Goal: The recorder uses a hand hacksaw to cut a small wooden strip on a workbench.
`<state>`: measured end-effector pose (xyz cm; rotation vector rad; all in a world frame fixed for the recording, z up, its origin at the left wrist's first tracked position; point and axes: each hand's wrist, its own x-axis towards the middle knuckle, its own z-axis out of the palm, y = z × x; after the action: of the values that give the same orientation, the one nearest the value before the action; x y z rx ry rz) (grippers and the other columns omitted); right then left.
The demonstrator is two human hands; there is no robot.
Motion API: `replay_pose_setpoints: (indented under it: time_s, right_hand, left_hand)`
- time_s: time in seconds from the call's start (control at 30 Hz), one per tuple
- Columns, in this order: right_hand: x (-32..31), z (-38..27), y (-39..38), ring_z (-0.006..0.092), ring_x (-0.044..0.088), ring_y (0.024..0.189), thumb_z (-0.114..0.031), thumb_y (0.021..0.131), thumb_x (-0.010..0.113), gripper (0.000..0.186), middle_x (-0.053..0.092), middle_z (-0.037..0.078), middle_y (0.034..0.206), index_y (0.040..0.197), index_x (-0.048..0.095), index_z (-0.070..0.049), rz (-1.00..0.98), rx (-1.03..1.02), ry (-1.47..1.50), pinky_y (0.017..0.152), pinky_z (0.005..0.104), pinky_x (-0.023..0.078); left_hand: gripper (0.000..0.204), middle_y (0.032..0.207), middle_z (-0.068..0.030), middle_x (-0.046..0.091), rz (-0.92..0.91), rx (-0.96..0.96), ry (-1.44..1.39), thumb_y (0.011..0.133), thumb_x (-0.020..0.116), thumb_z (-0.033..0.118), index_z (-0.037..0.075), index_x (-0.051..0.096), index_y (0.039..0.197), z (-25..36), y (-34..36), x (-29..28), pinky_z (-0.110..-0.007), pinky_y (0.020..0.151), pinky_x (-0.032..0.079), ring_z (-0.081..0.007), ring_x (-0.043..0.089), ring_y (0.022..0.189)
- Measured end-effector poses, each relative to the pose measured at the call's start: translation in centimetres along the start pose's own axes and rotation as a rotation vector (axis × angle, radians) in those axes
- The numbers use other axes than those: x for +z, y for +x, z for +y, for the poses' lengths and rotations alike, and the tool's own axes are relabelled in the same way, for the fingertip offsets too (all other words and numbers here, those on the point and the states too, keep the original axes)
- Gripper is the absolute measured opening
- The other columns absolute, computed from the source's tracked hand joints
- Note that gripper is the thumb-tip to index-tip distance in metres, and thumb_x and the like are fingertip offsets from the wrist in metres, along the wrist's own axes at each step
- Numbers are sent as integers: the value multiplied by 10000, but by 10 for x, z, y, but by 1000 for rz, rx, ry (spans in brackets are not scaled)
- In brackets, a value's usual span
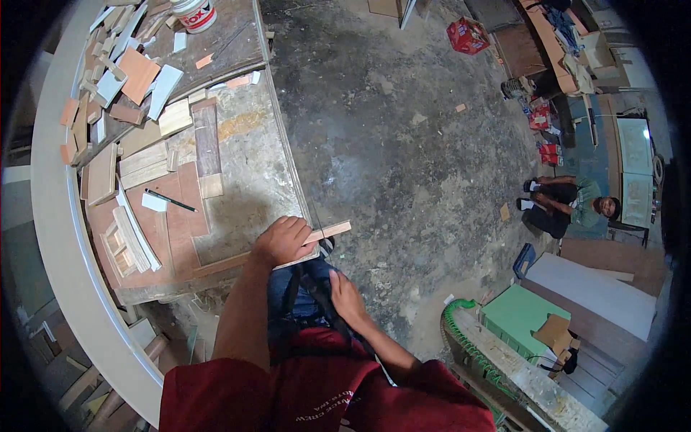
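Note:
My left hand [285,240] is closed over a narrow wooden strip [334,230], pressing it at the near right corner of the worktable [252,162]. The strip's end juts past the table edge, and a thin dark line crosses it beside my fingers. Lower down, in front of my thigh, my right hand [348,298] is closed with the thumb side up; what it holds, if anything, is hidden. Further left on the table lie a dark pencil [171,200], a white slip [154,202] and a small slatted wooden piece [124,248].
Wood offcuts [137,75] crowd the table's far left, near a white tub [194,14]. Concrete floor [374,144] stretches to the right. Another person [568,205] sits there by the wall. A green coiled hose [461,338] hangs beside a green box [522,320] at lower right.

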<state>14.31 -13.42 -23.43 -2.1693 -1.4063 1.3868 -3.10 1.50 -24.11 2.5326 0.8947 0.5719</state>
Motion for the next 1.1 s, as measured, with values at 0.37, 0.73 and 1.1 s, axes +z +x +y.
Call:
replay_pose_setpoints:
  time_s: [0.37,0.73,1.1]
  right_hand:
    - [15,7,2,486,558,797,-324,965,393,395,587,314,824,968,567,30,83,-62,16,668,539,442]
    - [7,-11,22,486,554,820,-293,976,354,372,589,300,857,1000,551,21,62,-74,36,687,547,434]
    - [9,60,-20,489,540,843,-309,968,360,352,585,289,822,955,531,-3,-16,51,-67,694,549,410]
  left_hand:
    - [256,749,-101,495,15,-6,-54,712,697,217,32,534,780,-1,-2,-3,-361,671,448,-266,540,731]
    - [259,755,-93,507,0,-14,-19,702,693,239,42,548,785,-1,-2,-1,-352,679,449,-258,543,741]
    - [259,732,-105,505,7,54,-51,727,686,259,42,550,765,1,14,8,-358,670,434,-276,536,707]
